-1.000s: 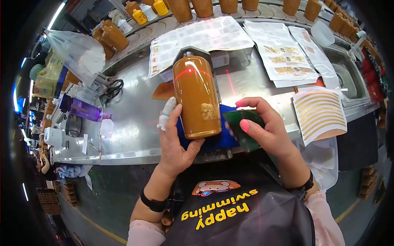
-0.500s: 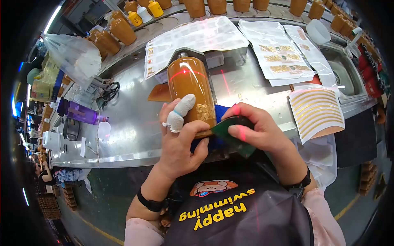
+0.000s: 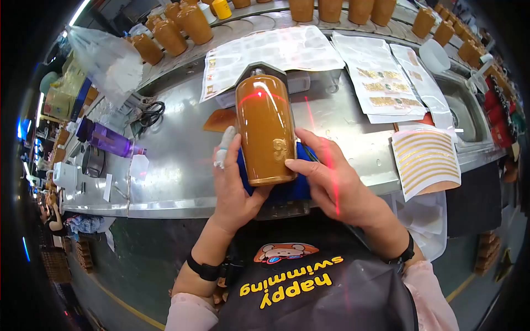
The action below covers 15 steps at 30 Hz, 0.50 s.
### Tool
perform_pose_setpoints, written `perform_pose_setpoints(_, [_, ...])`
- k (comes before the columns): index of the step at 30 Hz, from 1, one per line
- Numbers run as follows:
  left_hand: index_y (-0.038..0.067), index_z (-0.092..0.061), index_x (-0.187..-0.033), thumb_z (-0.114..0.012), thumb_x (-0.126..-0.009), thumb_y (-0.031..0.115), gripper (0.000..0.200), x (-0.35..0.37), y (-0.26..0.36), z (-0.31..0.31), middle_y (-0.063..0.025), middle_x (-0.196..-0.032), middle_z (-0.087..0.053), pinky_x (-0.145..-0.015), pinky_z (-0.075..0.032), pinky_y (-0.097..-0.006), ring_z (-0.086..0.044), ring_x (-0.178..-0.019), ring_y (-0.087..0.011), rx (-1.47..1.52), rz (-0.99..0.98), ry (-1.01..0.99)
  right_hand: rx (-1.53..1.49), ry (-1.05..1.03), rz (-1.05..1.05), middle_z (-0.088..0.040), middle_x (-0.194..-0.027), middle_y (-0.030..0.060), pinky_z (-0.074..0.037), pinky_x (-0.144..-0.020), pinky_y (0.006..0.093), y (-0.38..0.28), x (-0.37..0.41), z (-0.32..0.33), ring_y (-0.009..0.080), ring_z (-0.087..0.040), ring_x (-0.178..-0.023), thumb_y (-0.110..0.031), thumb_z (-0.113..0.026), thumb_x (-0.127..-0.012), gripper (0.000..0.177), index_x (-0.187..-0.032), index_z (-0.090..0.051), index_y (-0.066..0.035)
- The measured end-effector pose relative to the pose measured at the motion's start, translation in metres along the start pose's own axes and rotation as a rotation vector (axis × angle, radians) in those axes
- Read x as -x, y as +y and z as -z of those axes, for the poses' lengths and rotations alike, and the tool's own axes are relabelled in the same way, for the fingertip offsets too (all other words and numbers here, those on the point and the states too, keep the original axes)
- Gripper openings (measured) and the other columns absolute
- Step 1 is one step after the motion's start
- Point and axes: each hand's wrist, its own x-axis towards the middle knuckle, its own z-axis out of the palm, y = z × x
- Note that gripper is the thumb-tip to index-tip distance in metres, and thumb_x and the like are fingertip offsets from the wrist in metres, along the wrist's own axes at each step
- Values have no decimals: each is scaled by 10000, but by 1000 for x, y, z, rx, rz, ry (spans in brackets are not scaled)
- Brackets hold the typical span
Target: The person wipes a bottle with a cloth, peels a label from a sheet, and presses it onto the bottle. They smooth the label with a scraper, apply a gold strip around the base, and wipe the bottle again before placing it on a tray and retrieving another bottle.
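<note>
A glossy brown bottle [image 3: 264, 121] lies in a dark angled holder [image 3: 251, 67], its neck pointing away from me. Near its base is a raised gold-toned decal [image 3: 280, 149]. My left hand [image 3: 232, 185] cups the bottle's left side and lower end, one finger wrapped in white. The fingers of my right hand [image 3: 339, 179] curl at the right side, with one fingertip on the bottle by the decal. A thin green edge of a flexible scraper [image 3: 310, 154] shows among those fingers; most of it is hidden. Blue cloth [image 3: 287, 190] lies beneath the bottle.
Decal sheets [image 3: 276, 49] lie behind the bottle, and more gold-printed sheets [image 3: 381, 77] are at the right. A sheet of gold strips [image 3: 425, 160] sits near the front edge, before a sink [image 3: 461, 110]. Brown bottles [image 3: 196, 25] line the conveyor. A purple drinking bottle [image 3: 110, 138] lies left.
The scraper has moved off the bottle's base and is now mostly hidden in my right hand. My left hand has shifted down the side, and the decal now sits turned more toward the right.
</note>
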Motion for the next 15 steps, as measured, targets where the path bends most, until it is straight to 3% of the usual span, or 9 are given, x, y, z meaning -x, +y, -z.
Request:
perform_pose_setpoints(2, [25,-272,-1483,-770,-786,330,909,0,-2,1,-203,-1466,-379,-1142,-195,-492,-346,-1355,-377,-62,-17,6,8,14,-14,-394,-1409,280,-397,-1013,475,-14,-5,-1,452,-449,-1217,19,-723,-708,412,-1099,-596,-14])
perform_pose_setpoints(8, [29,-342,-1460,-758,-782,403,879,-10,12,18,-179,-1411,-477,-1136,-145,-555,-418,-1298,-373,-332,-143,19,-26,17,-156,-438,-1342,227,-388,-999,449,-12,-2,-8,393,-442,-1206,-84,-787,-724,299,-932,-575,-51])
perform_pose_setpoints(10, [25,-357,-1452,-757,-779,421,878,-13,13,18,-181,-1402,-486,-1134,-141,-559,-425,-1292,-373,-384,-204,48,-57,-9,-256,-461,-1315,197,-432,-897,366,-12,-1,-7,284,-507,-1081,-77,-769,-750,254,-908,-572,-45])
perform_pose_setpoints(13, [37,-360,-1455,-788,-730,399,917,-10,5,6,-168,-1370,-491,-1120,-125,-579,-428,-1274,-375,-183,-134,95,-115,-29,-312,-473,-1281,168,-445,-800,291,-8,0,-5,190,-526,-944,-62,-742,-767,218,-900,-570,-44])
perform_pose_setpoints(15, [29,-325,-1466,-788,-731,405,947,-9,3,2,-172,-1374,-486,-1117,-129,-579,-425,-1278,-373,-150,-109,97,-194,-34,-359,-470,-1268,171,-422,-848,328,-8,0,-2,236,-498,-997,-65,-734,-760,216,-899,-570,-46])
